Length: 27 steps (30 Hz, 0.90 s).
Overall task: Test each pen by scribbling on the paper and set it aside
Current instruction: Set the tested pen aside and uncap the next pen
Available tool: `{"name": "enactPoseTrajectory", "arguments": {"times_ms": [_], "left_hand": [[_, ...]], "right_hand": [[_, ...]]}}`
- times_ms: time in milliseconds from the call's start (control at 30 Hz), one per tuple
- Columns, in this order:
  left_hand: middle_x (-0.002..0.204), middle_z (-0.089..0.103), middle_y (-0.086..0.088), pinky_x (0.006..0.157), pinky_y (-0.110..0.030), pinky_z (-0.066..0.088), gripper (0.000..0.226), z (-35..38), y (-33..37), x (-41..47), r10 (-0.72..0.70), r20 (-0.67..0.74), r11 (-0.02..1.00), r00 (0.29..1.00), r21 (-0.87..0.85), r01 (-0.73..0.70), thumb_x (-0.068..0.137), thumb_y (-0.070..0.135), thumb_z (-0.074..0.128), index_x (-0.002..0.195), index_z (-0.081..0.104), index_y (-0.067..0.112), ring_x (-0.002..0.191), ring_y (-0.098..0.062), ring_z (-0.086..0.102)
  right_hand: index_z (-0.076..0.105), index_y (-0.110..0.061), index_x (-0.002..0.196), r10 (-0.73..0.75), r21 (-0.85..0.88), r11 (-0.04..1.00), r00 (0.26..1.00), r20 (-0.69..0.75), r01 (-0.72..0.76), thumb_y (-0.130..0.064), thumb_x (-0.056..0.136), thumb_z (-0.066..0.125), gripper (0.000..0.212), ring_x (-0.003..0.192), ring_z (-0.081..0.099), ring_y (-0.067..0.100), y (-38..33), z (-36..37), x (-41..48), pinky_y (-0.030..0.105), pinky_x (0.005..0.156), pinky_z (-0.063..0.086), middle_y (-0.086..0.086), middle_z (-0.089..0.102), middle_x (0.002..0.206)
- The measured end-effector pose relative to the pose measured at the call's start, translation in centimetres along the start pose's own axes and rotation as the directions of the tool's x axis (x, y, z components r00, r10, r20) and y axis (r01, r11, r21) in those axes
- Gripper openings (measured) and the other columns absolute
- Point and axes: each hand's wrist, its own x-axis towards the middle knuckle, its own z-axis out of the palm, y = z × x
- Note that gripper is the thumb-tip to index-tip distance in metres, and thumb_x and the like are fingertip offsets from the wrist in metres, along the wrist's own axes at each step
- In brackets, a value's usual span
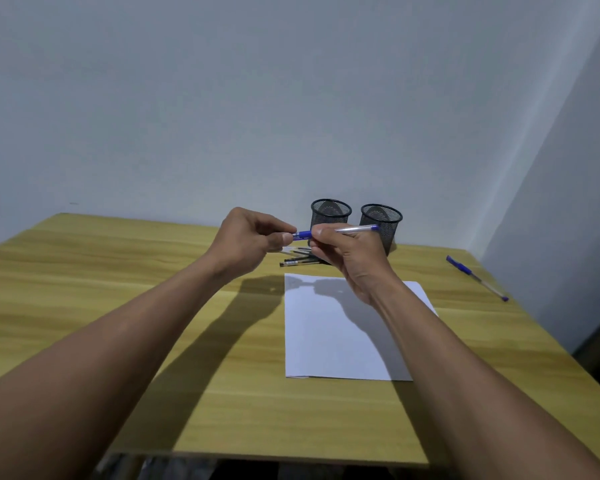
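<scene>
Both hands raised above paper, pen held level between them, long axis running left-right. Left hand fingertips pinch blue cap end; right hand grips barrel. Cap pulls off leftward, likely next. Untested pens lie below.

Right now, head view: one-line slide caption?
Both hands, left hand and right hand, hold a blue pen above the paper; another blue pen lies aside.

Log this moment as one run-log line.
phase: uncapping | left hand: on cap end | right hand: holds blue pen | paper: blank | set aside: one pen | pile: waiting
</scene>
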Motion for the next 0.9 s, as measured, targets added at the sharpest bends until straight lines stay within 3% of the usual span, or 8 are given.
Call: {"name": "enactPoseTrajectory", "arguments": {"times_ms": [133, 267, 400, 500, 633, 700, 800, 900], "left_hand": [[0.086, 0.073, -0.023, 0.080, -0.040, 0.057, 0.010, -0.4, -0.8, 0.0, -0.048, -0.006, 0.999, 0.999, 0.023, 0.048, 0.084, 0.004, 0.075, 0.092, 0.079, 0.008, 0.071, -0.016, 0.062], [0.074, 0.069, -0.011, 0.068, -0.026, 0.051, 0.008, -1.0, -1.5, -0.1, -0.087, -0.021, 0.995, 0.996, 0.047, 0.088, 0.084, 0.005, 0.075, 0.089, 0.079, 0.009, 0.063, -0.013, 0.058], [0.070, 0.070, -0.006, 0.052, -0.015, 0.042, 0.008, -1.3, -1.4, 0.0, -0.035, -0.043, 0.986, 0.998, 0.161, 0.041, 0.084, 0.009, 0.076, 0.089, 0.080, 0.013, 0.056, -0.007, 0.055], [0.071, 0.067, -0.010, 0.052, -0.013, 0.043, 0.010, -1.4, -1.0, 0.2, -0.094, -0.011, 0.994, 0.995, 0.049, 0.095, 0.086, 0.002, 0.072, 0.094, 0.078, 0.005, 0.059, -0.011, 0.055], [0.074, 0.069, -0.011, 0.061, -0.016, 0.051, 0.009, -1.0, -0.6, 0.6, -0.115, 0.017, 0.993, 0.993, 0.033, 0.114, 0.086, 0.000, 0.072, 0.089, 0.078, 0.007, 0.064, -0.013, 0.059], [0.074, 0.070, -0.012, 0.066, -0.019, 0.056, 0.009, -1.9, -1.3, 0.9, -0.177, -0.043, 0.984, 0.983, 0.006, 0.177, 0.084, -0.002, 0.072, 0.087, 0.078, 0.005, 0.066, -0.015, 0.061], [0.075, 0.075, -0.008, 0.068, -0.027, 0.057, 0.007, -4.3, -3.5, 1.0, -0.192, -0.196, 0.969, 0.962, 0.115, 0.217, 0.080, 0.006, 0.078, 0.085, 0.080, 0.010, 0.067, -0.015, 0.065], [0.075, 0.076, 0.000, 0.060, -0.019, 0.049, 0.008, -2.9, -4.4, 0.7, -0.147, -0.212, 0.944, 0.966, 0.261, 0.201, 0.076, 0.015, 0.082, 0.084, 0.081, 0.018, 0.068, -0.010, 0.068]], "right_hand": [[0.074, 0.001, 0.083, -0.003, -0.018, 1.000, 1.000, -0.010, 0.003, 0.002, 0.087, 0.074, 0.004, 0.070, 0.071, 0.018, 1.1, 0.6, 0.3, 0.021, 0.071, 0.062, 0.013, 0.072, 0.077], [0.074, 0.001, 0.082, -0.012, 0.003, 1.000, 1.000, -0.007, 0.012, 0.003, 0.087, 0.073, 0.006, 0.069, 0.072, 0.016, 2.3, 1.0, 0.2, 0.021, 0.070, 0.061, 0.009, 0.073, 0.072], [0.074, 0.002, 0.080, -0.016, 0.041, 0.999, 1.000, -0.025, 0.017, 0.005, 0.086, 0.074, 0.007, 0.070, 0.071, 0.018, 2.7, 1.6, 0.4, 0.022, 0.071, 0.062, 0.009, 0.073, 0.072], [0.074, 0.001, 0.078, -0.024, 0.054, 0.998, 0.999, -0.028, 0.026, 0.005, 0.086, 0.074, 0.009, 0.070, 0.071, 0.019, 2.6, 1.4, 0.6, 0.022, 0.069, 0.062, 0.010, 0.073, 0.072], [0.073, 0.002, 0.078, -0.026, 0.048, 0.998, 0.999, -0.037, 0.028, 0.006, 0.086, 0.073, 0.009, 0.067, 0.070, 0.018, 2.4, 1.3, 0.7, 0.021, 0.068, 0.062, 0.010, 0.072, 0.070], [0.072, 0.003, 0.079, -0.026, 0.096, 0.995, 0.996, -0.090, 0.034, 0.006, 0.086, 0.073, 0.007, 0.065, 0.069, 0.016, 2.0, 0.3, 1.0, 0.021, 0.067, 0.062, 0.009, 0.071, 0.069], [0.073, 0.001, 0.079, -0.045, 0.054, 0.997, 0.989, -0.138, 0.053, 0.004, 0.086, 0.074, 0.008, 0.063, 0.070, 0.014, 1.7, -2.2, 1.4, 0.021, 0.069, 0.062, 0.007, 0.072, 0.068], [0.074, 0.000, 0.081, -0.030, -0.063, 0.998, 0.996, -0.086, 0.025, 0.002, 0.086, 0.075, 0.006, 0.062, 0.070, 0.013, 2.8, -2.1, 1.0, 0.022, 0.071, 0.063, 0.007, 0.073, 0.069]]}}
